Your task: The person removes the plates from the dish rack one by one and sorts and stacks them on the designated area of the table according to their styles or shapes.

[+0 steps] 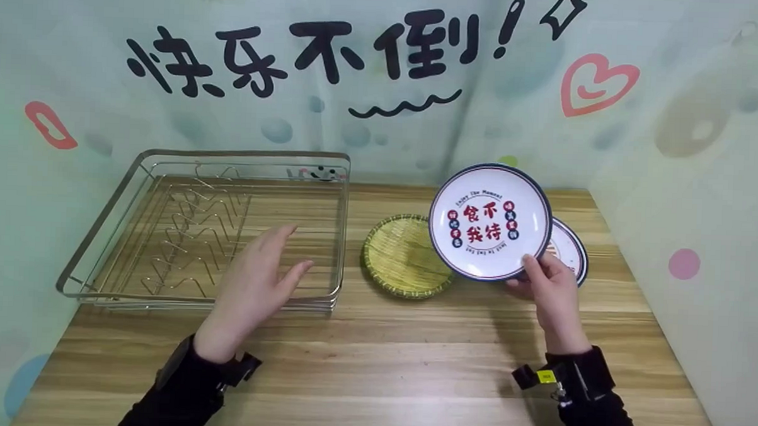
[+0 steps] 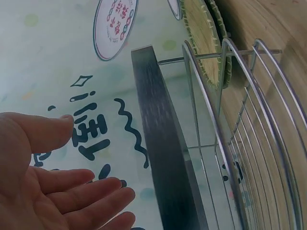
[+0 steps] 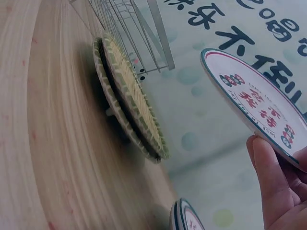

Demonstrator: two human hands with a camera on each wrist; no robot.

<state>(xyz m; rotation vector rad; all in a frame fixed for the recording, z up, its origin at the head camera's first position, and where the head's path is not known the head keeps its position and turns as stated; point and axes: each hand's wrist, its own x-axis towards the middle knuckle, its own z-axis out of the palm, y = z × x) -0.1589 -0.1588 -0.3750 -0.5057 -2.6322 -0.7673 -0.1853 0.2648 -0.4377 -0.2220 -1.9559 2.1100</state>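
Observation:
My right hand (image 1: 556, 288) pinches the lower right rim of a round white plate (image 1: 489, 220) with a blue edge and red lettering, thumb on its face. The plate is raised and tilted toward the head camera. Behind it, partly hidden, more plates (image 1: 570, 248) lie on the table; the right wrist view shows them as a small stack (image 3: 184, 215). My left hand (image 1: 253, 284) holds nothing, its thumb apart from the relaxed fingers. It hovers over the front right part of a metal wire dish rack (image 1: 343, 237).
Between rack and plates sits a shallow round woven basket (image 1: 402, 258), which looks like two stacked in the right wrist view. Wire dividers (image 1: 195, 232) run along the rack's left half. A printed curtain (image 1: 394, 138) stands behind the wooden table (image 1: 386, 364).

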